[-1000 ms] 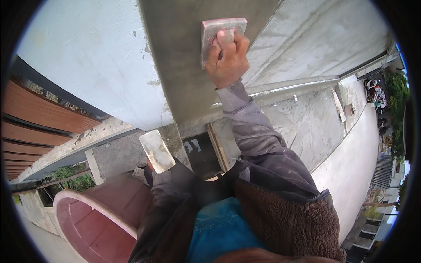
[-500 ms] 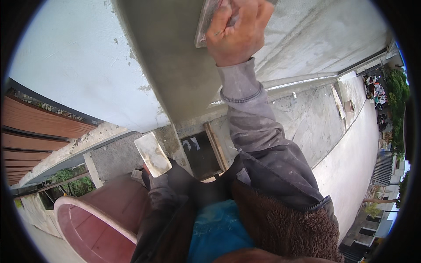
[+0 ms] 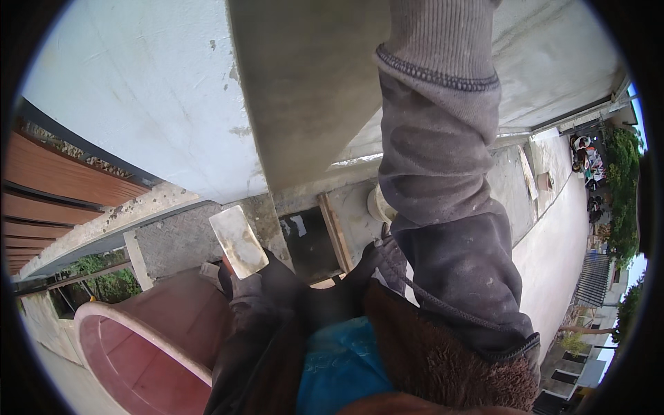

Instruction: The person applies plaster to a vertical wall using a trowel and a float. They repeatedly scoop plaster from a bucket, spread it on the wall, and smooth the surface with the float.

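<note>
My left hand (image 3: 227,265) is low at the left of my body, mostly hidden behind a flat rectangular plastering trowel (image 3: 239,242). Its fingers are closed behind the trowel's plate, which has whitish and tan smears on it. My right arm, in a dusty grey sleeve (image 3: 443,138), stretches up past the top edge, so the right hand and whatever it holds are out of sight. Ahead of me is a wall with a damp-looking grey plastered strip (image 3: 304,90), beside a pale, whitish wall face (image 3: 138,90).
A large pink tub (image 3: 166,325) lies tilted at my lower left. Near my feet are a dark opening (image 3: 311,238), a wooden plank (image 3: 335,232) and a pale bucket (image 3: 380,206), partly behind my sleeve. Brown slats (image 3: 69,173) are at the left; parked motorbikes (image 3: 586,155) stand far right.
My right hand, which gripped a plastering float against the wall, has moved up and out of view. The bucket now shows beside my sleeve. My left hand and trowel stay nearly in place.
</note>
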